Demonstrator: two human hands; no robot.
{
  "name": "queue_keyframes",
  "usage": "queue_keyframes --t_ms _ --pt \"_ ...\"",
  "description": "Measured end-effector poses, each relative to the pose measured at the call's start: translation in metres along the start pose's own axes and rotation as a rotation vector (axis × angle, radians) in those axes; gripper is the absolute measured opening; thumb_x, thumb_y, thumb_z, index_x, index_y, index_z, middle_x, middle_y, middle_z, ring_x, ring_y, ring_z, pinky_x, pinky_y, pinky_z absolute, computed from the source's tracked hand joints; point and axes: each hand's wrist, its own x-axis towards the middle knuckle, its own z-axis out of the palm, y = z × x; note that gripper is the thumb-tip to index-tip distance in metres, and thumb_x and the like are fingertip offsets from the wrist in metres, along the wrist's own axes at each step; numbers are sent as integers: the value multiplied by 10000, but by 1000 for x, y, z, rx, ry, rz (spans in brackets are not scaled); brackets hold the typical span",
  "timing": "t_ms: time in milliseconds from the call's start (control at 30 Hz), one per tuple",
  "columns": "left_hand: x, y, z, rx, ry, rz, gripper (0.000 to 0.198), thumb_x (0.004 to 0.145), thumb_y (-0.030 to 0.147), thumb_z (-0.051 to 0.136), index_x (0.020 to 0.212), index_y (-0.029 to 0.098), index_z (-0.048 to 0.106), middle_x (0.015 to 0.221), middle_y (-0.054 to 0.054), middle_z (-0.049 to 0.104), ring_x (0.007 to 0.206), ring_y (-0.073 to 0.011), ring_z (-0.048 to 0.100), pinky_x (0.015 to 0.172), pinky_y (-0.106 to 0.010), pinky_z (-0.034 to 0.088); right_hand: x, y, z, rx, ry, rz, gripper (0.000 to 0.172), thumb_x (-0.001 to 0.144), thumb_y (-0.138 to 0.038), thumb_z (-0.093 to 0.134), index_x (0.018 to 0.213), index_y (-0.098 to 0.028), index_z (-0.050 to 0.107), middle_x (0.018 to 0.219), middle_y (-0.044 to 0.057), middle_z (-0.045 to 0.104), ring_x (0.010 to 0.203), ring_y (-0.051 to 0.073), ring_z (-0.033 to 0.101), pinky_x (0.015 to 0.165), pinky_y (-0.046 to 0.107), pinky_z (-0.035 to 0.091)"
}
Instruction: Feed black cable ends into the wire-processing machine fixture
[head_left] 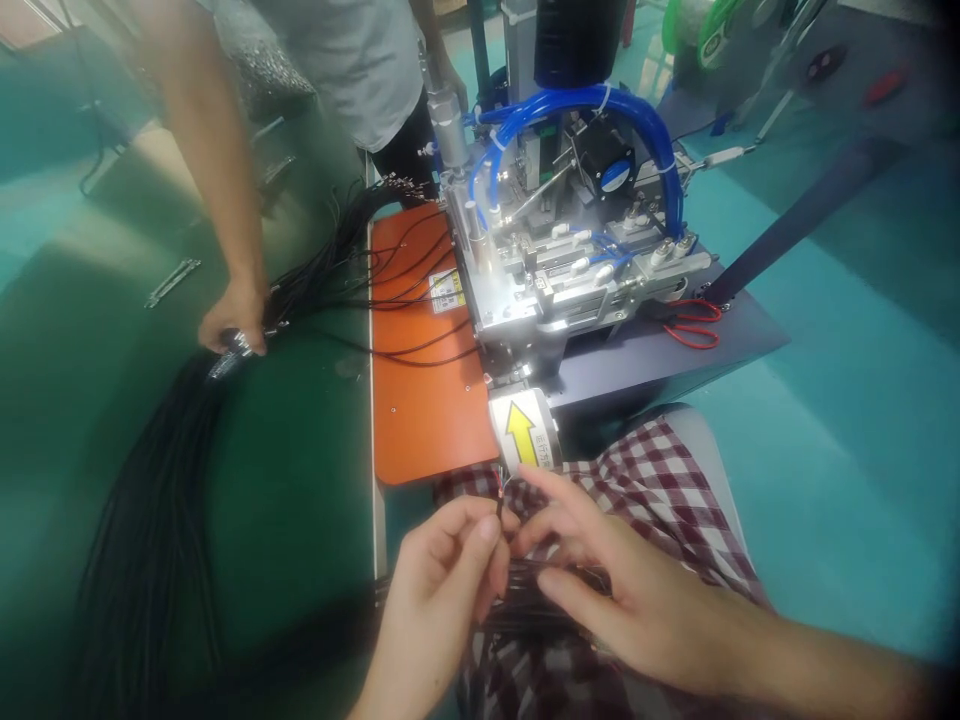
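Between the thumb and fingers of my left hand is a black cable, pinched close to its end. Thin coloured wires, reddish and pale, stick up from that end. My right hand is just right of it, fingers apart, the index finger stretched toward the wire ends; I see nothing held in it. A bundle of black cables lies across my lap under both hands. Right above the wire ends is a white cylinder with a yellow arrow, at the front of the metal machine.
An orange plate adjoins the machine, with several black cables across it. At left, a co-worker's hand grips a large black cable bundle over the green table. Red-handled scissors lie on the machine's base.
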Motion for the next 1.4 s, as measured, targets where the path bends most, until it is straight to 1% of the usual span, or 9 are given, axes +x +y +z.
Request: queue_keyframes --t_ms 133,200,300,400,467,700,867,1167,1400 --pt "-3 0 -5 4 125 133 242 883 441 588 865 199 582 624 42 497 525 -63 420 486 -169 323 0 9 -2 176 -33 31 704 831 -89 550 1418 -340 253 1169 20 594 899 145 621 754 313 506" --pt "-6 5 -7 146 187 245 179 845 387 647 865 216 595 732 21 553 626 -89 492 549 -175 387 0 12 -3 244 -41 34 717 785 -59 579 1387 -323 291 1135 9 584 856 125 612 759 305 499" --pt "-7 16 -6 490 19 290 120 811 314 681 892 234 644 865 -8 624 681 -118 532 577 -195 419 0 11 -4 297 -27 9 736 735 -51 627 1361 -291 323 1087 1 529 816 109 595 751 295 499" --pt "-3 20 -3 635 -201 239 64 834 285 641 874 242 666 879 -14 646 716 -138 567 608 -207 440 1 8 -5 334 -15 3 744 712 -62 657 1349 -267 330 1069 2 473 773 92 576 660 249 494" --pt "0 19 -1 589 -195 224 93 847 300 620 817 228 671 853 -21 648 758 -153 590 645 -214 454 2 8 -5 360 -21 5 752 707 -64 663 1348 -264 326 1076 5 463 758 85 570 618 230 488" --pt "0 12 -12 179 59 37 243 801 442 684 799 200 665 701 12 596 644 -94 520 577 -157 415 2 18 -3 302 -24 18 692 727 -49 630 1323 -284 368 1088 12 526 828 124 607 636 240 531" --pt "-5 5 -14 22 174 15 266 769 436 735 918 225 673 809 15 630 711 -77 528 641 -136 426 0 17 -3 240 -56 21 612 773 -64 602 1294 -304 388 1107 11 534 847 128 625 615 227 547" --pt "-3 7 -13 -149 153 3 271 678 381 821 732 173 655 702 34 595 531 -19 388 501 -121 322 -1 20 -4 211 -87 19 606 793 -64 573 1311 -308 377 1146 18 539 864 138 643 660 253 553" --pt "-3 10 -12 -148 107 -17 251 700 369 796 726 166 651 656 30 545 516 -34 392 487 -144 316 1 18 -2 194 -71 21 612 790 -70 576 1333 -268 375 1153 48 567 878 144 650 660 238 552"
